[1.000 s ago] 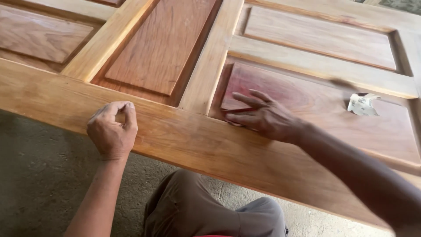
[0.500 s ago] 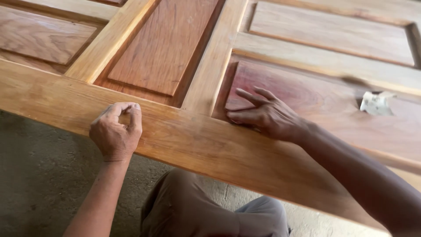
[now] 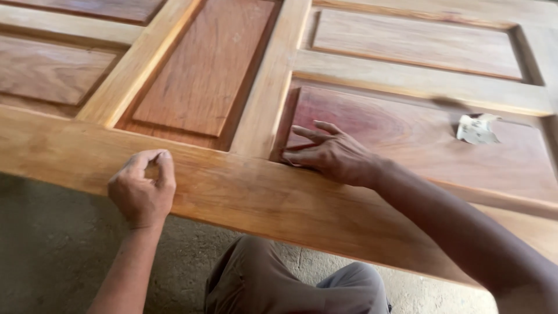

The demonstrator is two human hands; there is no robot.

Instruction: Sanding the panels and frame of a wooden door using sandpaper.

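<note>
On the near rail of a wooden panel door (image 3: 244, 192), lying flat above a concrete floor (image 3: 46, 250):

Door: pale frame, reddish raised panels; 5 panels at least partly in view. It spans the whole view, its near edge over the person's knees (image 3: 279, 285).

Left hand (image 3: 142, 189): curled into a loose fist on the near rail, left of centre. Thumb and forefinger meet in a ring, and the grip is closed on nothing that I can see; anything pinched inside is hidden. Likely resting there to steady the door or the body.

Right hand (image 3: 331, 154): grip open, fingers spread and laid flat at the near left corner of the darkest red panel (image 3: 407, 145). Fingertips press into the groove where panel meets frame, as if feeling or rubbing the surface. Whether something thin lies under the palm, cannot tell.

Scrap: a small crumpled whitish piece (image 3: 476, 129), paper or cloth, lies on the same panel, far right, well apart from both hands.

Panel colour: this 1 looks deeper red than its neighbours, perhaps damp or freshly coated.
</note>
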